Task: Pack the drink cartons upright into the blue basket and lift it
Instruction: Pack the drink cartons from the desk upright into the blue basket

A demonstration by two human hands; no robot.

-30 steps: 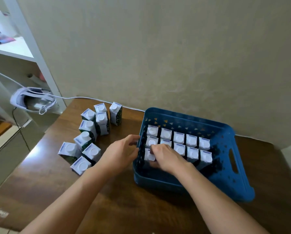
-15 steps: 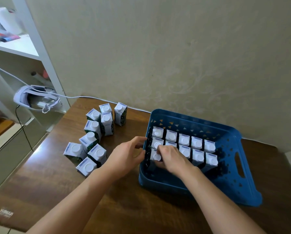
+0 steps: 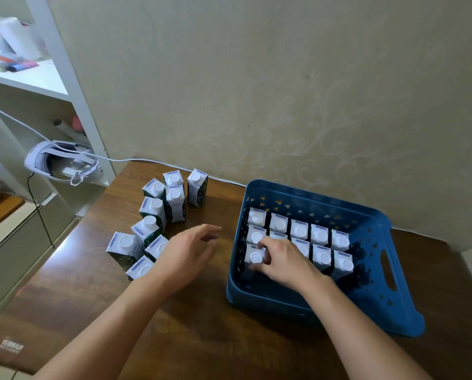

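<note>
A blue basket [image 3: 377,297] sits on the brown table at the right, with several white-capped drink cartons [image 3: 320,235] standing upright in rows inside it. My right hand [image 3: 284,260] reaches into the basket's left side and grips one carton [image 3: 255,257] at the front of the left column. My left hand [image 3: 187,252] hovers with relaxed fingers just left of the basket, holding nothing. Several more cartons [image 3: 150,229] stand in a loose cluster on the table to the left of that hand.
The wall runs right behind the basket. A white shelf unit stands at the far left with a white headset [image 3: 59,163] and a cable [image 3: 136,160] trailing along the table's back edge. Bare wooden table [image 3: 174,325] lies in front.
My left hand has come off the basket's left rim and moved left toward the loose cartons. My right hand stays on the carton in the basket.
</note>
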